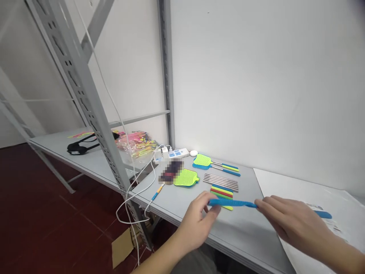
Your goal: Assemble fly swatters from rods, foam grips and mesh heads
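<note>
We have the blue piece (pixel 234 203) up in the air above the front of the grey table (pixel 248 228), stretched between our two hands, and the likeliest trouble is at its narrow end. There the fingers of our right hand (pixel 296 219) lie close together, bent onto the tip; the thumb is hidden, so we cannot tell how firmly it presses. If that hold is slack, the tip could slip out under any push or twist, and if we lean too hard sideways, such a slim part could bend or crack. Our left hand (pixel 195 222) pinches the broad end between thumb and forefinger, a small patch of contact, so the piece could also swivel there. Should it drop, it could knock the coloured handles (pixel 221 192) just beyond it, or scatter the metal rods (pixel 221 182) laid side by side behind them. The white cable (pixel 155 177) loops over the table's front edge near our left forearm, and a careless sweep could snag it. As for its looks, the piece is a plain bright blue, seen nearly edge-on as a thin strip, thicker at our left hand and tapering, with a slight twist, toward our right. A blue handle end (pixel 323 214) shows past our right hand, over the white sheet (pixel 270 182); we cannot tell whether it belongs to the same thing.
</note>
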`<state>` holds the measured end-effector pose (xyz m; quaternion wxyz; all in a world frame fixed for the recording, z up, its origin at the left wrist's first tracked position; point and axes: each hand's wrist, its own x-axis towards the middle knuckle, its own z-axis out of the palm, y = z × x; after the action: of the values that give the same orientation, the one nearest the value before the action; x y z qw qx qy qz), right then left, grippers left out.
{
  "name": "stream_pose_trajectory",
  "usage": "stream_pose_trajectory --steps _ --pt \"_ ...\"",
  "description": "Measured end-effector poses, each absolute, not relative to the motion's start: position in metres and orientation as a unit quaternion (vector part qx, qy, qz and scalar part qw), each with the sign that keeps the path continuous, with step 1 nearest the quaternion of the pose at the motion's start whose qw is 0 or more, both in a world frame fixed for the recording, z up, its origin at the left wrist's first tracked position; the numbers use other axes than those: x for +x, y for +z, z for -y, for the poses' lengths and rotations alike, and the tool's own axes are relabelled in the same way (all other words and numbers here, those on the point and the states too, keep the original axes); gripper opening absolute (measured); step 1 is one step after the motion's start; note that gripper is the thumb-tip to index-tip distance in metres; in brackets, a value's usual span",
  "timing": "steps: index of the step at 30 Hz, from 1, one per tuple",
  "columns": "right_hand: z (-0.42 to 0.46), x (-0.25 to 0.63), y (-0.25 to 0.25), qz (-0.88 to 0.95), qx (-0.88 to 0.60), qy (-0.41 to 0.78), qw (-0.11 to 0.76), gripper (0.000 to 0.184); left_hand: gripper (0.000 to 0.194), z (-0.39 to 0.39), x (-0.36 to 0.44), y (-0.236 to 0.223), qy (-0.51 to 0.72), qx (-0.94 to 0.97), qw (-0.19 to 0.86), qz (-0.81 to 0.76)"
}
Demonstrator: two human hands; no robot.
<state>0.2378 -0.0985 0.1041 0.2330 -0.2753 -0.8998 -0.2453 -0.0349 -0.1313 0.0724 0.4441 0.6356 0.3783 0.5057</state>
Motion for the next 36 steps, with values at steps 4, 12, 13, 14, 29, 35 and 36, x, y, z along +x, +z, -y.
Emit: stream_pose_trajectory --steps 4,12,13,14,29,35,36 --pt "0.093 0.216 0.100 0.907 -0.234 -0.304 0.175 0.032 0.033 0.127 -0.052 0.059 0.525 0.509 0.558 -0.392" --pt "0.045 0.207 0.096 0.883 -0.270 -0.276 0.268 0.035 0.030 0.102 -0.090 0.043 0.549 0.297 0.677 -0.390" --pt "0.042 0.198 0.094 0.895 -0.262 -0.253 0.257 0.036 0.030 0.099 -0.092 0.041 0.538 0.303 0.683 -0.390" --pt "0.040 0.187 0.091 0.911 -0.244 -0.235 0.237 0.037 0.029 0.095 -0.094 0.040 0.527 0.301 0.694 -0.388" --pt "-0.051 0.082 0.067 0.948 -0.048 -0.274 0.158 0.026 0.024 0.063 -0.123 0.011 0.647 0.129 0.629 -0.411" --pt "-0.051 0.068 0.055 0.958 -0.109 -0.237 0.119 0.028 0.020 0.078 -0.133 0.007 0.636 0.285 0.472 -0.540" --pt "-0.050 0.068 0.053 0.961 -0.114 -0.228 0.111 0.029 0.019 0.079 -0.133 0.005 0.610 0.334 0.447 -0.563"
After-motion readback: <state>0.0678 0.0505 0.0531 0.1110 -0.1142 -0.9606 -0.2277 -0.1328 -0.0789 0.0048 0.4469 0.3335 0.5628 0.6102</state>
